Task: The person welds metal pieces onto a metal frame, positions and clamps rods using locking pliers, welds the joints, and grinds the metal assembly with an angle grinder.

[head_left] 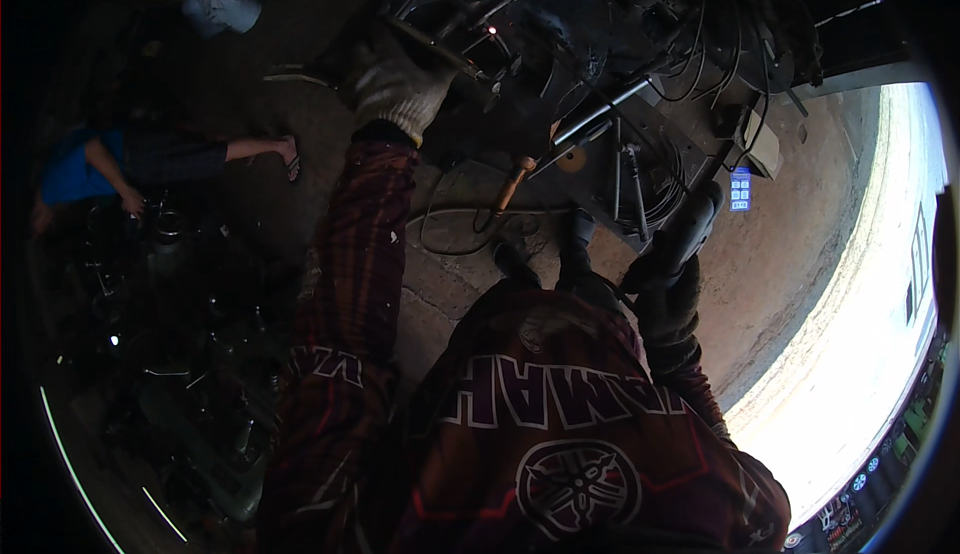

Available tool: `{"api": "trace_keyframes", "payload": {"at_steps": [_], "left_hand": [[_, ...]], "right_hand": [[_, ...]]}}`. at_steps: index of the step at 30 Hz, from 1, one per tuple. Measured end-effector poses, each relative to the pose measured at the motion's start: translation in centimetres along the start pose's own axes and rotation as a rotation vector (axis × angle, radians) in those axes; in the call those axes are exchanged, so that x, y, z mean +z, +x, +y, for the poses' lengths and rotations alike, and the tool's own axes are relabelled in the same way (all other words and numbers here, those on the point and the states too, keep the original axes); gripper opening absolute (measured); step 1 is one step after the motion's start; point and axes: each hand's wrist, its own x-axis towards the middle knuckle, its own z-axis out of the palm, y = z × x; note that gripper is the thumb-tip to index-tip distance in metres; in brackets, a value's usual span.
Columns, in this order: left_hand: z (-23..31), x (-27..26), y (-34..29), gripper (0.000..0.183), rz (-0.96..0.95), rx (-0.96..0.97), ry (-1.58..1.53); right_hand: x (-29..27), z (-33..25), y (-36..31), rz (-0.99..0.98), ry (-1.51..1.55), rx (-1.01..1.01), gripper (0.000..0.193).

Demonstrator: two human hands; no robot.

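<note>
My left hand (pixel 400 79), in a pale knit glove with a ribbed cuff, reaches to the left side of a dark workbench (pixel 600 44) crowded with metal parts. Its fingers are lost in shadow beside a metal bar (pixel 435 46). A curved metal handle (pixel 300 75) sticks out left of that hand; whether I hold it cannot be made out. A small spot glows red (pixel 492 30) among the parts right of the glove. Lower right, my right hand (pixel 655 272), in a dark glove, is closed around a dark elongated object (pixel 692 222) of unclear kind.
A tool with an orange-brown handle (pixel 514 186) hangs at the bench's near edge, by a shiny rod (pixel 600 114) and coiled cables (pixel 668 189). A cable (pixel 425 229) loops over the floor. Left, another person (pixel 130 159) is near dark machine parts (pixel 190 374).
</note>
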Motion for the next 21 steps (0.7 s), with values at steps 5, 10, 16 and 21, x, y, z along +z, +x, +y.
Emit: {"api": "trace_keyframes", "payload": {"at_steps": [5,10,16,21], "left_hand": [[-0.1,-0.2,0.5,0.117,-0.04,-0.186,-0.331],[-0.2,0.2,0.6,0.118,-0.098,-0.2,-0.294],[-0.3,0.9,0.7,0.12,-0.16,-0.22,-0.29],[-0.3,0.6,0.7,0.121,-0.162,-0.247,-0.296]], "right_hand": [[-0.7,0.2,-0.4,0.009,0.043,-0.006,0.065],[-0.7,-1.0,-0.4,0.049,0.132,0.046,0.069],[-0.6,-1.4,-0.3,0.083,0.11,0.014,0.071],[-1.2,-0.5,-0.5,0.111,0.136,-0.049,0.071]]}}
